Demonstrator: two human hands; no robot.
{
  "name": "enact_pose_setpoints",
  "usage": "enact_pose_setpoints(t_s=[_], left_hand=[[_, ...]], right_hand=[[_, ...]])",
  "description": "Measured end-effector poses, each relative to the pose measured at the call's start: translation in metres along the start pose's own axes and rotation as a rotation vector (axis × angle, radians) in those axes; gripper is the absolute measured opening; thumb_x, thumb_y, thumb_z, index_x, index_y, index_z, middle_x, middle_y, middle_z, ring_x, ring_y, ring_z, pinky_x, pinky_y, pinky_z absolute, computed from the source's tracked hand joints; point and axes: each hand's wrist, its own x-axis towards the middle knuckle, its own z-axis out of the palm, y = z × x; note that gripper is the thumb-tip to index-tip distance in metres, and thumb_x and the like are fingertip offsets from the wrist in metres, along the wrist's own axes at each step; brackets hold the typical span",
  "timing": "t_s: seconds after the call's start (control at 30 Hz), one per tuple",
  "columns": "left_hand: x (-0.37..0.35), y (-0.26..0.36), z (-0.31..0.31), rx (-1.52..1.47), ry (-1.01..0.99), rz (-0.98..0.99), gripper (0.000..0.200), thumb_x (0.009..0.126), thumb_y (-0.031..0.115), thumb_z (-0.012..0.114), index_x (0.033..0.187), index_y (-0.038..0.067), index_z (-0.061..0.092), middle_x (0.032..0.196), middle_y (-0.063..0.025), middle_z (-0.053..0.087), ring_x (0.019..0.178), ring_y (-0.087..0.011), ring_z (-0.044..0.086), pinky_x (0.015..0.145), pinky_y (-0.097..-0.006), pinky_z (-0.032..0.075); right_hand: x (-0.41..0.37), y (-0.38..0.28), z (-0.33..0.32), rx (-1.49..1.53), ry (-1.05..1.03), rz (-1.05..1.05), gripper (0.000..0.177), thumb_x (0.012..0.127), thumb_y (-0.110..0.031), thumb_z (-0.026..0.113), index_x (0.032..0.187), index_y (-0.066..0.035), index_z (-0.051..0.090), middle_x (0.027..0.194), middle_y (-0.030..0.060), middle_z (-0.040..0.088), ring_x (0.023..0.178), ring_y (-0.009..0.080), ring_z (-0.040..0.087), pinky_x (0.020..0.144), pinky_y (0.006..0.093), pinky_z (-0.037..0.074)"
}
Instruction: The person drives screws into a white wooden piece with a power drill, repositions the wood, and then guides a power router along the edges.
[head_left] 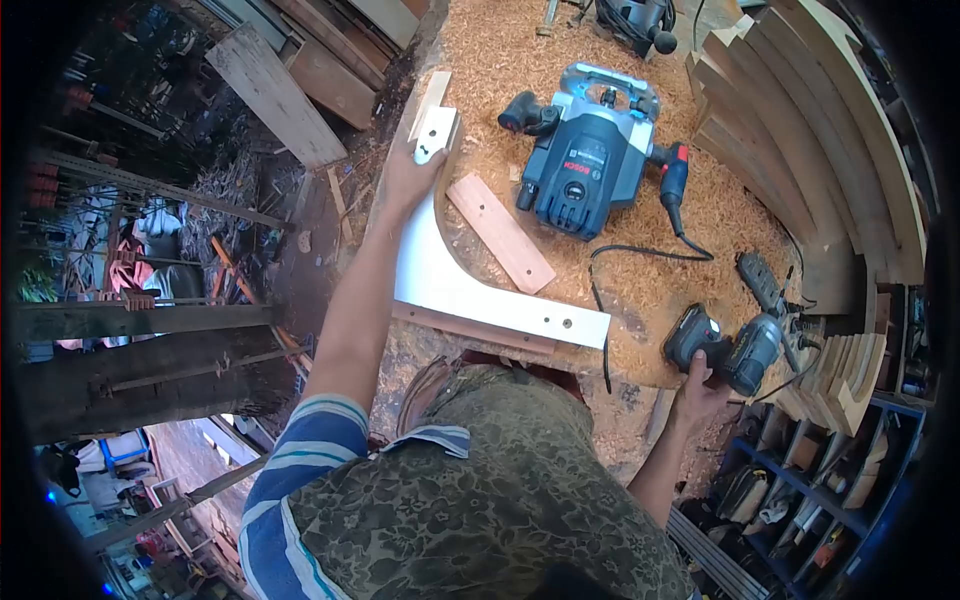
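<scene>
Shows a blue Bosch router (583, 165) on wood shavings (485, 100) at one o'clock, curved timbers (805, 130) at two, blue shelving (845, 516) at four, planks (332, 85) at eleven.

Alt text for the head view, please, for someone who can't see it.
A person's left hand grips a white curved piece on a shavings-strewn bench; the right hand holds a cordless tool. A blue Bosch power tool and wood strip sit nearby, with curved boards at right.
</scene>
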Motion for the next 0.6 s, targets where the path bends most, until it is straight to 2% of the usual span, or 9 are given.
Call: enact_pose_setpoints(t_s=[0.03,0.07,0.17,0.23,0.27,0.37,0.43,0.47,0.6], left_hand=[[0.003,-0.001,0.000,-0.014,0.020,0.017,0.071,0.078,0.048,0.078,0.122,-0.007,0.067,0.107,-0.0277,0.072,0.102,-0.0382,0.071,0.092,-0.0422,0.054],[0.005,-0.004,-0.001,-0.027,-0.012,0.024,0.068,0.076,0.049,0.079,0.119,-0.002,0.070,0.107,-0.0251,0.073,0.101,-0.0368,0.071,0.091,-0.0424,0.054],[0.009,-0.008,0.009,-0.042,-0.057,-0.111,0.067,0.072,0.052,0.081,0.115,0.002,0.072,0.104,-0.0233,0.074,0.099,-0.0363,0.071,0.091,-0.0430,0.055],[0.014,-0.023,0.027,0.063,0.071,-0.111,0.069,0.064,0.054,0.083,0.110,0.003,0.072,0.107,-0.0219,0.073,0.102,-0.0343,0.071,0.090,-0.0422,0.056],[0.007,0.004,0.006,0.240,-0.038,-0.196,0.074,0.063,0.054,0.084,0.112,0.001,0.070,0.113,-0.0221,0.071,0.106,-0.0333,0.069,0.091,-0.0424,0.056],[0.003,0.019,-0.007,0.237,-0.137,-0.188,0.073,0.070,0.048,0.081,0.116,-0.006,0.066,0.115,-0.0247,0.068,0.109,-0.0373,0.066,0.096,-0.0441,0.054],[-0.003,0.016,-0.002,0.256,-0.063,-0.148,0.071,0.072,0.047,0.080,0.117,-0.006,0.065,0.117,-0.0245,0.067,0.112,-0.0376,0.064,0.097,-0.0446,0.053],[-0.003,0.016,0.001,0.291,-0.020,-0.102,0.069,0.074,0.045,0.079,0.118,-0.007,0.065,0.119,-0.0243,0.066,0.114,-0.0379,0.063,0.099,-0.0451,0.052],[-0.002,0.019,-0.003,0.243,-0.059,-0.161,0.069,0.076,0.044,0.079,0.119,-0.007,0.064,0.123,-0.0231,0.064,0.119,-0.0366,0.060,0.101,-0.0460,0.050]], right_hand=[[0.007,-0.001,0.008,0.157,0.015,0.014,0.065,0.087,0.000,0.073,0.144,0.004,0.044,0.139,0.0173,0.056,0.120,0.0274,0.058,0.106,0.0419,0.045],[0.011,-0.006,0.007,0.130,-0.027,0.054,0.056,0.094,-0.010,0.071,0.144,0.001,0.047,0.136,0.0121,0.059,0.113,0.0220,0.061,0.097,0.0347,0.051],[0.028,-0.011,0.016,-0.039,0.019,0.017,0.056,0.094,-0.018,0.074,0.142,-0.001,0.050,0.132,0.0097,0.061,0.111,0.0203,0.061,0.096,0.0335,0.051],[0.024,-0.032,0.025,-0.130,0.120,0.222,0.052,0.093,-0.025,0.077,0.134,-0.001,0.057,0.124,0.0088,0.065,0.103,0.0186,0.063,0.092,0.0331,0.053],[0.035,0.021,0.011,-0.139,0.125,0.415,0.046,0.092,-0.029,0.078,0.125,0.000,0.064,0.115,0.0088,0.069,0.097,0.0196,0.064,0.090,0.0337,0.053],[0.038,0.037,0.004,-0.181,0.135,0.065,0.045,0.093,-0.027,0.077,0.124,0.003,0.065,0.118,0.0094,0.069,0.096,0.0201,0.066,0.086,0.0348,0.054],[0.034,0.012,0.011,-0.174,0.164,-0.162,0.043,0.094,-0.021,0.074,0.128,0.004,0.063,0.121,0.0106,0.068,0.087,0.0185,0.065,0.077,0.0324,0.054],[0.026,-0.013,0.016,-0.055,0.116,-0.064,0.041,0.096,-0.014,0.070,0.132,0.003,0.060,0.123,0.0106,0.068,0.082,0.0164,0.063,0.071,0.0293,0.052],[0.033,-0.072,0.022,-0.083,0.033,-0.138,0.038,0.097,-0.012,0.068,0.132,0.002,0.060,0.121,0.0102,0.068,0.082,0.0152,0.062,0.072,0.0285,0.052]])
